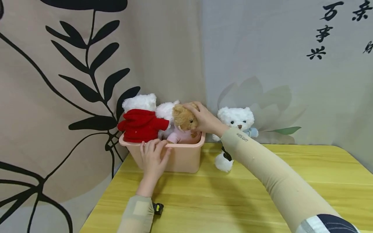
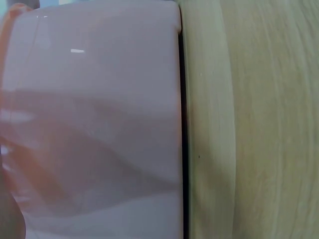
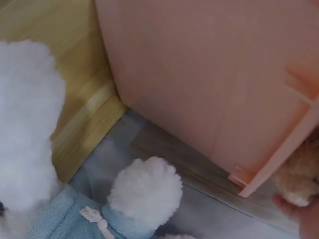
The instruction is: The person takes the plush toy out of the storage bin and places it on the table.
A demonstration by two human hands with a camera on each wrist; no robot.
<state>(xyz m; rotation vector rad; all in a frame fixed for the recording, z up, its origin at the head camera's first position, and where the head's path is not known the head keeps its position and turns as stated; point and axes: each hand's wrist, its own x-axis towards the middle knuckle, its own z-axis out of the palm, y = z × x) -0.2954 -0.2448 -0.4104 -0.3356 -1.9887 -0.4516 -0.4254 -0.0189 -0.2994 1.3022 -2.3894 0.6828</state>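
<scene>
A pink plastic bin (image 1: 186,158) holds several plush bears. My left hand (image 1: 154,158) grips its front rim, with the fingers bent over the edge. My right hand (image 1: 205,118) holds a brown teddy bear (image 1: 184,118) by the head. This bear wears pale pink and sits in the bin's right part. Beside it is a white plush toy (image 1: 165,111), partly hidden. A white bear in a red hoodie (image 1: 140,124) stands at the left, its back to me. The right wrist view shows the bin's side wall (image 3: 199,74) and brown fur (image 3: 299,174) at my fingers.
Right of the bin sits a white teddy bear in light blue (image 1: 236,118), partly covered by my right forearm. The wooden table (image 1: 291,181) meets a hanging cloth (image 1: 262,48) behind and ends in an edge at the left.
</scene>
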